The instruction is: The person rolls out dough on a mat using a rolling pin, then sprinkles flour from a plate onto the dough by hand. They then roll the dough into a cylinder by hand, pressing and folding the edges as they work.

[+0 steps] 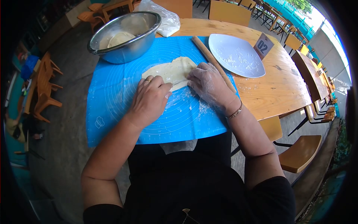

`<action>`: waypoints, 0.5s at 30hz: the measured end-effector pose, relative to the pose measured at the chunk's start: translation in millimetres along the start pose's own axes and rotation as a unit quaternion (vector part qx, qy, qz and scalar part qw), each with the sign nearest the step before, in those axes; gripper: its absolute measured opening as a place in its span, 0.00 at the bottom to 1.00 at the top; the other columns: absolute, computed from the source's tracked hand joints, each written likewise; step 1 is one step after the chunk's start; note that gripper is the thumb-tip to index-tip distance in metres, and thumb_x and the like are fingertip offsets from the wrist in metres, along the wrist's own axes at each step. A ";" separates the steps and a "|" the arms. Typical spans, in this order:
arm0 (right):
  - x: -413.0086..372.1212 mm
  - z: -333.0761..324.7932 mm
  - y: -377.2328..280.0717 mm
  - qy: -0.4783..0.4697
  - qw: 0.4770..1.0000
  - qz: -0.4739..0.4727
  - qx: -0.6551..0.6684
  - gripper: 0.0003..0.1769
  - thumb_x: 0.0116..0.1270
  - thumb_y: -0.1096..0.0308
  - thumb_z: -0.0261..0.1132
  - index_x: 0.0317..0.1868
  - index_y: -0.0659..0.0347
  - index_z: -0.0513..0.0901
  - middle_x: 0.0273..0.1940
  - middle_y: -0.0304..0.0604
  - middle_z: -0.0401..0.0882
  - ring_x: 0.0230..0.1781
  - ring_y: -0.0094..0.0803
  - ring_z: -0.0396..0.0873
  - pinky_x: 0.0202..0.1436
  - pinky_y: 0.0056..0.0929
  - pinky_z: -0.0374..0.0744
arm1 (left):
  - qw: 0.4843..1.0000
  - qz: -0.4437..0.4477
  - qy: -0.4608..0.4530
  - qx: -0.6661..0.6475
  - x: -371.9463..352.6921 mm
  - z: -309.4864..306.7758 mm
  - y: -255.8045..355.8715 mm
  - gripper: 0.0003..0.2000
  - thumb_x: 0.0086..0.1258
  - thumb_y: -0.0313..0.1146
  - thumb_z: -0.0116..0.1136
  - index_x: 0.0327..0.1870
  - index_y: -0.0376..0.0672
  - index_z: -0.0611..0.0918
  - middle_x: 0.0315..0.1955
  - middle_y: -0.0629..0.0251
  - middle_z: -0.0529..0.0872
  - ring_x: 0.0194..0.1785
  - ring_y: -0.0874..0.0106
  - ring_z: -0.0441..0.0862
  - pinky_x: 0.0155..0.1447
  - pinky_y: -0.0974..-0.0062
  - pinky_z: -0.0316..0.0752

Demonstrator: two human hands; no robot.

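A flattened sheet of pale dough (171,71) lies on a blue baking mat (112,108) printed with rings and dusted with flour. My left hand (151,97), wearing a ring, has its curled fingers on the near left edge of the sheet. At the near right edge, my right hand (209,83), white with flour, pinches the dough. The near edge looks folded or lifted between the two hands. Just beyond my right hand lies a wooden rolling pin (214,61), slanting across the mat's right side.
A steel bowl (128,54) holding a lump of dough (120,38) stands at the back left. Behind it is a plastic bag (169,23) of white powder. A white plate (236,54) with flour and a card numbered 02 (263,45) sit on the wooden table (276,86).
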State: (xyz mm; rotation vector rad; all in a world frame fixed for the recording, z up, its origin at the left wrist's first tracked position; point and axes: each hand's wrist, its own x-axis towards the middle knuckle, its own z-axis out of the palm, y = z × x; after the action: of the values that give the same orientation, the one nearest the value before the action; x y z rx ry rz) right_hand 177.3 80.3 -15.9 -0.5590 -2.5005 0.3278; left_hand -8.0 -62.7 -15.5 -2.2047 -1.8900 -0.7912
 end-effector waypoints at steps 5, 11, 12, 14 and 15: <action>-0.6 2.3 10.1 0.007 1.000 -0.011 0.007 0.07 0.65 0.70 0.69 0.40 0.63 0.87 0.38 0.50 0.80 0.46 0.49 0.78 0.55 0.43 0.77 | 0.998 -0.029 0.011 -0.050 -4.0 4.3 -4.2 0.09 0.66 0.25 0.66 0.46 0.35 0.88 0.36 0.57 0.83 0.46 0.57 0.80 0.55 0.60 0.72; -1.3 3.2 6.1 0.033 0.999 0.007 -0.013 0.07 0.65 0.68 0.70 0.37 0.64 0.87 0.38 0.50 0.81 0.46 0.48 0.79 0.56 0.43 0.78 | 0.996 0.007 0.055 0.066 -14.1 -9.6 4.4 0.10 0.64 0.22 0.66 0.45 0.35 0.88 0.35 0.57 0.83 0.44 0.57 0.80 0.53 0.60 0.73; -2.1 1.4 3.5 0.042 0.999 0.001 -0.014 0.07 0.65 0.68 0.70 0.37 0.64 0.87 0.38 0.50 0.81 0.46 0.48 0.79 0.56 0.43 0.78 | 0.993 0.011 0.072 0.094 -14.6 -10.6 5.7 0.10 0.64 0.22 0.66 0.46 0.35 0.88 0.36 0.56 0.83 0.45 0.57 0.80 0.54 0.60 0.73; -3.3 1.1 4.1 0.047 0.999 -0.025 -0.001 0.07 0.65 0.68 0.70 0.37 0.64 0.87 0.38 0.50 0.81 0.46 0.48 0.79 0.55 0.44 0.78 | 0.992 0.029 0.097 0.074 -10.6 -9.9 12.7 0.10 0.63 0.22 0.66 0.45 0.35 0.87 0.36 0.56 0.83 0.45 0.57 0.80 0.53 0.60 0.74; -3.8 1.7 4.6 0.050 0.997 -0.051 0.013 0.07 0.65 0.68 0.70 0.37 0.64 0.87 0.38 0.50 0.81 0.46 0.48 0.80 0.55 0.44 0.78 | 0.990 0.047 0.122 0.053 -9.5 -10.3 15.3 0.10 0.63 0.21 0.65 0.45 0.34 0.87 0.36 0.56 0.83 0.45 0.56 0.80 0.52 0.59 0.74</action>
State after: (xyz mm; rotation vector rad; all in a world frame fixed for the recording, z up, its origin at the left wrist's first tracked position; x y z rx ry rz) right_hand 180.7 82.5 -20.7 -0.4250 -2.4141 0.2843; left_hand 2.8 -78.6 -7.6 -2.0148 -1.6617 -0.8776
